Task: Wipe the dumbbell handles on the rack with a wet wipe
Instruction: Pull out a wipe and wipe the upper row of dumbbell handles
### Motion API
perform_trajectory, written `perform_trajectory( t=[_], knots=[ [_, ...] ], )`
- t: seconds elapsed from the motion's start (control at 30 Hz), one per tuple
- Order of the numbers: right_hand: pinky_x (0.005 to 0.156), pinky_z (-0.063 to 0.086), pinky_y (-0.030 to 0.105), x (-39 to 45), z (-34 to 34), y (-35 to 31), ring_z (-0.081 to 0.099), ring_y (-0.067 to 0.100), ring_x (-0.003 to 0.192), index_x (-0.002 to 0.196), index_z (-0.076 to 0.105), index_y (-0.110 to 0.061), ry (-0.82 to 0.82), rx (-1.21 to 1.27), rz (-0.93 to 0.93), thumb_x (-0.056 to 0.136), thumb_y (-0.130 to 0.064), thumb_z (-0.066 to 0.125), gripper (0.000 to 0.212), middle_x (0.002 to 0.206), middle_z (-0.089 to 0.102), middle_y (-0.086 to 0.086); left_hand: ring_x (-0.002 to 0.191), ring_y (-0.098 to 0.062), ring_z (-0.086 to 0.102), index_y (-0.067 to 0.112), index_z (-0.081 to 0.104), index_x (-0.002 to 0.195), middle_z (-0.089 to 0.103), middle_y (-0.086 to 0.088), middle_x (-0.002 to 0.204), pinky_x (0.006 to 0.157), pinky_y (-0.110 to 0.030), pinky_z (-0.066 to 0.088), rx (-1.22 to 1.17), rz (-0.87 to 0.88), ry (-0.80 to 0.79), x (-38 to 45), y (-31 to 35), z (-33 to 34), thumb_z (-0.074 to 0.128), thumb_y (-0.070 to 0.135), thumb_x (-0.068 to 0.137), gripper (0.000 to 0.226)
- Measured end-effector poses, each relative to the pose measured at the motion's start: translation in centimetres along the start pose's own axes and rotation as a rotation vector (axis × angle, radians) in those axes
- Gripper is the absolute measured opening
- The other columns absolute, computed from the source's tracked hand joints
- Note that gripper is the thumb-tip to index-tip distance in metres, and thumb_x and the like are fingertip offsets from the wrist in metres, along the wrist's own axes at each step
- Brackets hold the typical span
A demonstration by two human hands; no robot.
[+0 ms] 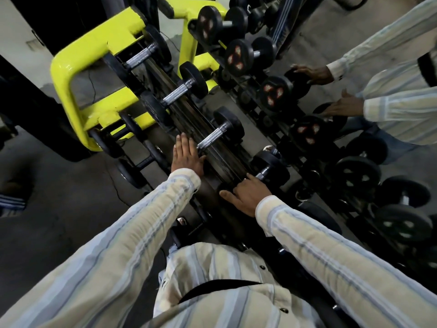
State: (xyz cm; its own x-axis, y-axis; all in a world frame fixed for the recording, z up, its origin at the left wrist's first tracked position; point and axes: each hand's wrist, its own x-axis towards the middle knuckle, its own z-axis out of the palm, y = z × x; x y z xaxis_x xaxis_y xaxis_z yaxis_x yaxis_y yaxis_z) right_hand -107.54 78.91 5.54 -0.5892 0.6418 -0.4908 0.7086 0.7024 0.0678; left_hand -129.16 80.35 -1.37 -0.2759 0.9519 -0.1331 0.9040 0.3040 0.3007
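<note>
Nearest us, our striped sleeves hide the rack's near end; our right hand clasps a dumbbell handle, any wipe hidden; our left hand lies flat, released, beside the next handle.
</note>
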Motion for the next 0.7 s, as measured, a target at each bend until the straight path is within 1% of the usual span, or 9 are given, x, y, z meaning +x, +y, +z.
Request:
perform_trajectory(
  t=[0.07,0.13,0.27,0.33,0.4,0.43,0.5,0.6,0.7],
  knots=[
    [0.12,0.021,0.044,-0.3,0.7,0.2,0.062,0.025,0.11,0.097,0.076,-0.015,0.014,-0.057,0.014,0.085,-0.079,-0.012,0.109,0.102,0.073,0.007,0.155,-0.041,0.005,-0.004,0.023,0.155,0.008,-0.025,0.166,0.126,-0.051,0.011,0.001,0.005,-0.003,0.0,-0.1,-0.1,0.05,0.042,0.101,0.075],
    [0.12,0.021,0.045,-0.3,1.2,0.9,0.06,0.025,0.114,0.103,0.075,-0.014,0.045,-0.096,0.09,0.083,-0.079,-0.018,0.115,0.105,0.072,0.007,0.155,-0.042,0.006,-0.004,0.024,0.154,0.009,-0.026,0.166,0.126,-0.052,0.013,0.0,0.01,0.0,0.0,-0.2,0.1,0.051,0.042,0.101,0.075],
    [0.119,0.022,0.043,-0.5,1.4,1.8,0.047,0.03,0.133,0.12,0.069,-0.009,0.058,-0.083,0.279,0.078,-0.08,-0.024,0.125,0.126,0.065,0.013,0.155,-0.042,0.006,-0.004,0.024,0.155,0.009,-0.026,0.166,0.126,-0.051,0.013,0.007,0.001,-0.009,0.1,-0.2,0.1,0.051,0.043,0.101,0.076],
    [0.118,0.023,0.043,-0.5,1.3,0.9,0.047,0.033,0.132,0.116,0.07,-0.009,0.039,-0.045,0.238,0.077,-0.082,-0.022,0.124,0.125,0.065,0.016,0.155,-0.042,0.005,-0.004,0.023,0.155,0.009,-0.026,0.166,0.126,-0.051,0.011,0.005,0.005,-0.009,0.0,-0.2,0.1,0.05,0.043,0.101,0.076],
    [0.119,0.022,0.042,-0.5,1.5,0.0,0.054,0.031,0.123,0.103,0.073,-0.01,0.027,0.022,0.129,0.087,-0.08,-0.004,0.105,0.114,0.069,0.014,0.155,-0.041,0.005,-0.004,0.023,0.155,0.008,-0.026,0.166,0.126,-0.051,0.011,-0.001,0.009,-0.007,0.0,-0.1,0.0,0.05,0.043,0.101,0.076],
    [0.12,0.021,0.041,-0.5,1.6,-0.2,0.056,0.029,0.121,0.101,0.073,-0.011,0.036,0.032,0.1,0.09,-0.078,0.0,0.1,0.112,0.07,0.012,0.155,-0.041,0.004,-0.004,0.023,0.155,0.008,-0.025,0.166,0.126,-0.05,0.01,0.0,0.007,-0.008,0.0,-0.1,0.0,0.049,0.043,0.101,0.076],
    [0.122,0.017,0.041,-0.7,1.8,0.5,0.051,0.028,0.129,0.114,0.071,-0.01,0.072,-0.007,0.166,0.086,-0.079,-0.011,0.11,0.122,0.067,0.011,0.156,-0.04,0.003,-0.003,0.021,0.155,0.007,-0.025,0.167,0.126,-0.05,0.01,0.003,0.0,-0.015,0.0,-0.1,-0.1,0.047,0.043,0.102,0.076],
    [0.124,0.01,0.044,-1.2,2.5,1.0,0.028,0.027,0.149,0.146,0.047,-0.004,0.068,0.013,0.356,0.076,-0.08,-0.027,0.127,0.153,0.045,0.014,0.156,-0.04,0.001,-0.003,0.019,0.156,0.005,-0.024,0.167,0.127,-0.049,0.009,0.011,-0.002,-0.017,-0.1,-0.1,-0.3,0.045,0.044,0.102,0.076],
    [0.126,0.003,0.042,-2.1,3.6,-0.8,0.007,0.026,0.155,0.157,0.023,0.0,0.061,0.196,0.437,0.073,-0.082,-0.026,0.127,0.166,0.02,0.015,0.156,-0.041,0.002,-0.004,0.02,0.156,0.007,-0.025,0.167,0.126,-0.051,0.009,-0.008,0.006,-0.015,-0.1,-0.1,-0.1,0.047,0.043,0.102,0.076]
  ],
)
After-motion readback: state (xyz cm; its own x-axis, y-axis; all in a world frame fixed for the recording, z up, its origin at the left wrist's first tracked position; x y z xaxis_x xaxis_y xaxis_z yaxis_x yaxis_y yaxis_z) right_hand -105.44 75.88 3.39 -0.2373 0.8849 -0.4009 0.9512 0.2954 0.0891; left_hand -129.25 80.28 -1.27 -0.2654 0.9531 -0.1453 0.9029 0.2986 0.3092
